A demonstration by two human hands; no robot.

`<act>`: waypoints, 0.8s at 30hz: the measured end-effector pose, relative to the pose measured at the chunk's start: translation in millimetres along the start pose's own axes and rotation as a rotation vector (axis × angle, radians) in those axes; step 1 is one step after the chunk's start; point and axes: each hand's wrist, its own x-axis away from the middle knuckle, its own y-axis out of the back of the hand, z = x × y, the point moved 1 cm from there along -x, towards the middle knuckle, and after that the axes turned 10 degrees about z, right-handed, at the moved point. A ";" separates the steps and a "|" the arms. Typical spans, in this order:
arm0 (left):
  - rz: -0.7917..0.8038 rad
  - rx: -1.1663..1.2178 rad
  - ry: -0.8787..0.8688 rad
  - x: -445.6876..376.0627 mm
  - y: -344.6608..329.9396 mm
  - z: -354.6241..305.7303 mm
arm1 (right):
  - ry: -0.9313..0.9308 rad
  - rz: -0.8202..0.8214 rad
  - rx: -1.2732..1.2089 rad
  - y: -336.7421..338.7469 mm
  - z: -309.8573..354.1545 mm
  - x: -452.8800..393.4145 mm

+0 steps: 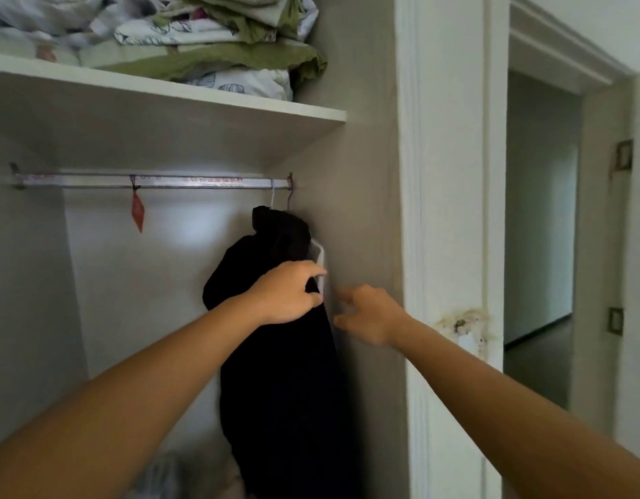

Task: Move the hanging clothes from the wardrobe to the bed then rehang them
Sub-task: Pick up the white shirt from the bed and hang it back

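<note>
A black garment (275, 372) hangs on a white hanger (320, 261) from the metal rail (189, 182) at the far right of the wardrobe, against the side wall. My left hand (288, 295) grips the garment's right edge by the hanger's shoulder, thumb below and fingers above. Just right of the garment, my right hand (369, 315) is held with its fingers spread, touching nothing that I can see. A second, dark hook (289, 196) sits on the rail beside the white one.
A red tag (137, 212) dangles from the rail's middle. Folded bedding (210, 41) is piled on the shelf (239, 99) above. The white wardrobe frame (451, 246) stands to the right, with a doorway (541, 228) beyond it. Something pale lies on the wardrobe floor (164, 473).
</note>
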 end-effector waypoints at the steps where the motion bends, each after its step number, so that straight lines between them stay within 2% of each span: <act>1: 0.033 0.000 0.004 10.5 -6.7 -3.8 | -0.028 -0.001 0.024 -1.3 -3.3 14.2; 7: 0.444 -0.068 -0.016 59.8 -45.8 -51.3 | -0.176 0.063 0.117 5.1 -33.5 122.6; 9: 0.523 -0.114 -0.060 67.5 -60.0 -77.5 | -0.239 0.091 0.146 13.8 -47.8 162.9; 16: 0.632 -0.144 -0.281 101.7 -110.1 -208.6 | -0.476 0.100 0.204 43.8 -88.8 321.9; 24: 0.762 -0.119 -0.656 176.4 -171.2 -418.5 | -0.826 0.023 0.185 76.4 -123.7 568.7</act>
